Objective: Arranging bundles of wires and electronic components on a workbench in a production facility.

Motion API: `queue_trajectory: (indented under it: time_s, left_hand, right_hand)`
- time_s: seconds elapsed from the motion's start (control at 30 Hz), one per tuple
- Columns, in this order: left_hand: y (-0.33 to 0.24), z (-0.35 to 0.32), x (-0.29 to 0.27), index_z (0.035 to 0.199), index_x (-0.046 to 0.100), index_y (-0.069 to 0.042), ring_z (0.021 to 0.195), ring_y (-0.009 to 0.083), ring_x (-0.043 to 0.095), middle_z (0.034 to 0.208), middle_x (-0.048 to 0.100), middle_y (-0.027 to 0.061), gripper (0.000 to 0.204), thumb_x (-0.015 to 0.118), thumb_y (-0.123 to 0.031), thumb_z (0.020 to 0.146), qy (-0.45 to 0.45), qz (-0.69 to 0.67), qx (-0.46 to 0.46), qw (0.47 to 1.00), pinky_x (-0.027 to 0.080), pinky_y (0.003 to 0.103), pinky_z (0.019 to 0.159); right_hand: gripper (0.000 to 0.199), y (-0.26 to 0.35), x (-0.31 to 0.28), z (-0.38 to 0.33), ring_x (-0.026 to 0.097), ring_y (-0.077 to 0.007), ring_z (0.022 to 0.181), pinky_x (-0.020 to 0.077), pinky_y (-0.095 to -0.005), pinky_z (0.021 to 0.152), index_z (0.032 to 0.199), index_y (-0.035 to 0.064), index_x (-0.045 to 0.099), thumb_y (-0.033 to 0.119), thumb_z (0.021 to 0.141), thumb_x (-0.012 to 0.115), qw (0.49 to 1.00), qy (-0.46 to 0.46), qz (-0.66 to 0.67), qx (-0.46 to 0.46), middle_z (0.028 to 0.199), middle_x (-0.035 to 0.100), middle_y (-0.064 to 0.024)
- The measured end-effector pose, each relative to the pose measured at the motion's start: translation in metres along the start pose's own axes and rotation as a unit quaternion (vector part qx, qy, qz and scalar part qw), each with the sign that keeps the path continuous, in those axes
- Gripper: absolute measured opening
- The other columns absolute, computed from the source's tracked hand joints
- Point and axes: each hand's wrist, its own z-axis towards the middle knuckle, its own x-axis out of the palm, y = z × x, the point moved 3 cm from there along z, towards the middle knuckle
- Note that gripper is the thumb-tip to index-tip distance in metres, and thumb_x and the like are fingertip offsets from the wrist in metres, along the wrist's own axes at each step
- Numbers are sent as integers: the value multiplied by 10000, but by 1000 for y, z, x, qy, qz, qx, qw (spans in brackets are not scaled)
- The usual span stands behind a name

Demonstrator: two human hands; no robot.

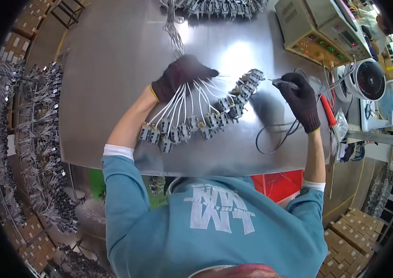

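My left hand (183,77), in a dark knitted glove, is closed round a bundle of white wires (176,41). From under it the wires fan out to a curved row of small grey-and-black connector blocks (185,131) on the metal table. The row bends up on its right to a stack of the same blocks (250,85). My right hand (301,98), gloved alike, pinches a thin pen-like probe (285,83). Its tip points left, close to the end of the stack; whether it touches cannot be made out. A dark cable (270,150) loops on the table below this hand.
More wired connector blocks (224,8) lie at the table's far edge. Bench instruments with lit displays (319,44) stand at the far right, beside a small fan (368,79) and a red-handled tool (327,110). Wire bundles (43,139) hang on racks at left. Cartons (355,234) sit at lower right.
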Motion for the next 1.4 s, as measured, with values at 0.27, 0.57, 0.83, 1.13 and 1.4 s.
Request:
queue_trajectory:
  time_s: [0.27,0.57,0.83,1.13,1.4]
  left_hand:
    - [-8,1,-2,1360,744,-171,976,248,748,1069,821,25,451,670,-129,917,-22,14,22,999,528,417,1037]
    - [-1,-3,11,1447,684,-335,1154,91,720,1309,776,-109,452,489,-249,1049,-23,100,4,995,435,323,1170]
    - [-3,-6,8,1478,661,-352,1183,72,699,1372,746,-127,474,490,-247,1048,-44,126,16,991,424,318,1181]
    - [-3,-8,7,1475,678,-277,1046,150,702,1274,780,-100,516,560,-233,974,-103,114,54,987,515,318,1064]
    - [0,-6,8,1432,709,-245,981,198,698,1116,811,-32,471,564,-188,987,-104,28,42,993,547,364,987]
  right_hand:
    - [211,19,17,22,746,-208,906,598,-344,806,1182,43,739,130,994,779,917,48,-337,-207,1102,774,-118]
    - [271,27,13,33,755,-331,1076,607,-411,914,1153,122,790,131,891,861,891,87,-373,-244,1196,782,-118]
    - [309,36,13,33,754,-338,1103,612,-418,935,1190,132,779,157,893,864,845,116,-411,-321,1245,774,-109]
    - [321,22,22,13,768,-249,1083,607,-366,930,1230,83,765,92,921,850,950,66,-262,-160,1222,781,-115]
    - [313,31,24,13,757,-235,1128,605,-350,946,1226,84,778,53,921,841,916,86,-301,-251,1266,767,-116]
